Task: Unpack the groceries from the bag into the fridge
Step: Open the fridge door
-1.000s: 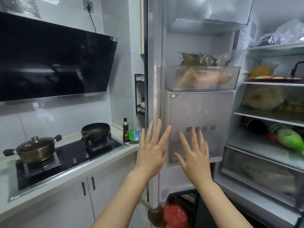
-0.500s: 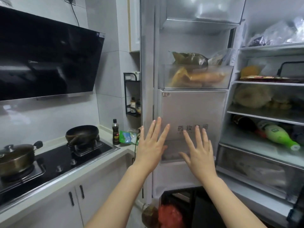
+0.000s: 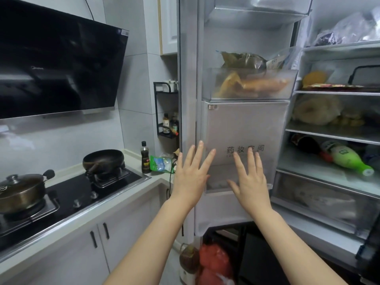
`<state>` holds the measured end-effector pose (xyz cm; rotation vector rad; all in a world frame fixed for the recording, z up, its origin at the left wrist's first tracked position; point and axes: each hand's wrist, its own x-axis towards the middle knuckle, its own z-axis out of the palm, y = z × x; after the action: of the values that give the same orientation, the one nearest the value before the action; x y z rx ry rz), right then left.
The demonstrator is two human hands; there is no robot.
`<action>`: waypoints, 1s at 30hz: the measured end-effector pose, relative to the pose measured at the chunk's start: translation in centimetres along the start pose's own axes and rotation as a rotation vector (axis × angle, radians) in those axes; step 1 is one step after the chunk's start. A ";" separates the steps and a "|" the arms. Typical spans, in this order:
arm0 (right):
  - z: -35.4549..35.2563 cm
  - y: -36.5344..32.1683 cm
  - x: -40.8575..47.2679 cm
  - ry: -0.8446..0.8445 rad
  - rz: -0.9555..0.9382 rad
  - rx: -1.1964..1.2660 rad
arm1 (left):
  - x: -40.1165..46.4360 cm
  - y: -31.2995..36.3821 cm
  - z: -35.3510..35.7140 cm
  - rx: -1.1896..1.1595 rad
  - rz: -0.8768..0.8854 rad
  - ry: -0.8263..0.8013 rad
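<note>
Both hands are raised in front of the open fridge door [image 3: 242, 124], backs toward the camera, fingers straight and spread wide, holding nothing. The left hand [image 3: 190, 179] sits over the door's left edge; the right hand [image 3: 251, 182] is just beside it, over the lower part of the frosted door compartment [image 3: 244, 128] that bears printed characters. Whether either palm touches the door cannot be told. Above that compartment a clear door bin [image 3: 248, 84] holds orange and green packets. The red bag [image 3: 216, 262] lies low on the floor at the foot of the fridge, well below both hands and between the forearms, with a bottle of oil [image 3: 189, 262] just beside it on its left. To the right, the fridge shelves [image 3: 333, 133] carry wrapped food and a green bottle [image 3: 349, 160] lying on its side. To the left, the worktop [image 3: 115, 200] bears a hob with a lidded pot [image 3: 20, 192] and a dark pan [image 3: 103, 160].
</note>
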<state>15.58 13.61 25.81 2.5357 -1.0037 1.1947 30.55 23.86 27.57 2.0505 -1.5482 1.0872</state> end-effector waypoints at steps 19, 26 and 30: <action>0.4 -2.0 -4.2 -0.209 -0.365 0.149 | -7.2 2.4 -4.6 0.176 -0.385 -0.372; -0.7 -4.8 -5.5 -0.319 -0.621 0.286 | -12.5 4.7 -9.0 0.339 -0.649 -0.495; -1.6 -8.2 -6.9 -0.505 -0.765 0.403 | -16.1 5.2 -12.1 0.418 -0.829 -0.626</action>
<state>16.69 24.02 22.84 3.1341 0.2370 0.5753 19.55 40.78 22.44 3.0810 -0.4874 0.4724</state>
